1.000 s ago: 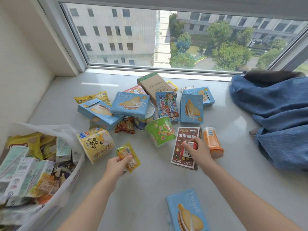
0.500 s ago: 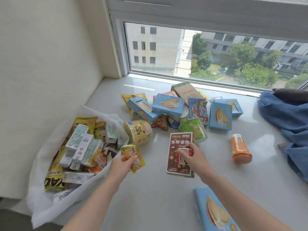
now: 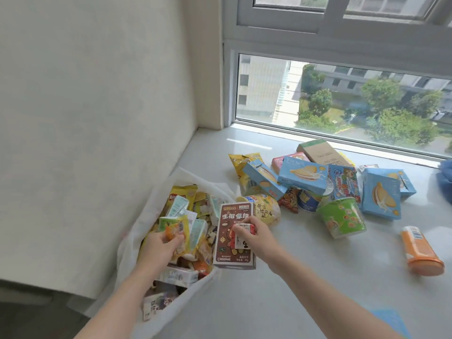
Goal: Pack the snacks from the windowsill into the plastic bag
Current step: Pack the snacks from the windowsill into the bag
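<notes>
You've got a brown-and-white cardboard box (image 3: 233, 234), yellow-orange foil packet (image 3: 175, 228), translucent white plastic bag (image 3: 137, 231), green paper cup (image 3: 342, 220), orange plastic bottle (image 3: 419, 250), pale-blue biscuit boxes (image 3: 303, 176).

Upper-floor room, likely a home or dorm: wide pale windowsill (image 3: 305, 277) under a sliding window (image 3: 342, 99), which overlooked buildings and trees far below; plain wall (image 3: 97, 106) left.

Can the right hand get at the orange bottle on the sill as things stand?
Probably not yet: the right hand grips a brown box and small packet. The orange bottle lies unobstructed otherwise.
</notes>
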